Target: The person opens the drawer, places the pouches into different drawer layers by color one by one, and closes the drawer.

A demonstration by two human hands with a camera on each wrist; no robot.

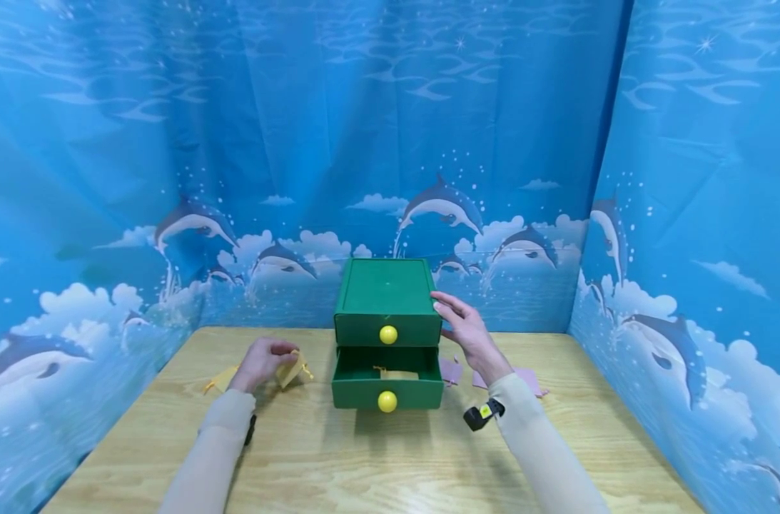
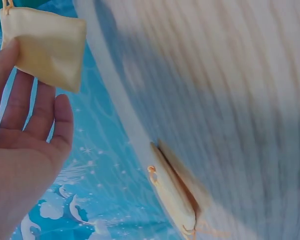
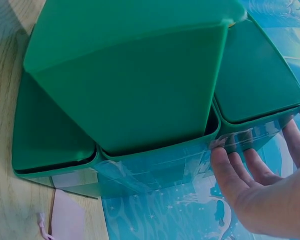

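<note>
My left hand (image 1: 267, 363) pinches a small pale-yellow drawstring pouch (image 1: 290, 370) above the table, left of a green drawer cabinet (image 1: 387, 287). The left wrist view shows this pouch (image 2: 52, 47) between thumb and fingers, its cord at the top. My right hand (image 1: 468, 334) touches the cabinet's right side near the top, its fingers (image 3: 230, 170) fairly straight against the wall. The middle drawer (image 1: 357, 395) is pulled out; another yellowish pouch (image 1: 399, 375) lies inside. The top drawer (image 1: 357, 330), with a yellow knob (image 1: 388, 334), is closed.
More yellow pouches (image 1: 221, 380) lie on the wooden table (image 1: 287, 457) behind my left hand. To the cabinet's right are pink-purple pouches (image 1: 450, 371), partly hidden by my right arm. A blue dolphin-print curtain (image 1: 300, 143) surrounds the table's back and sides.
</note>
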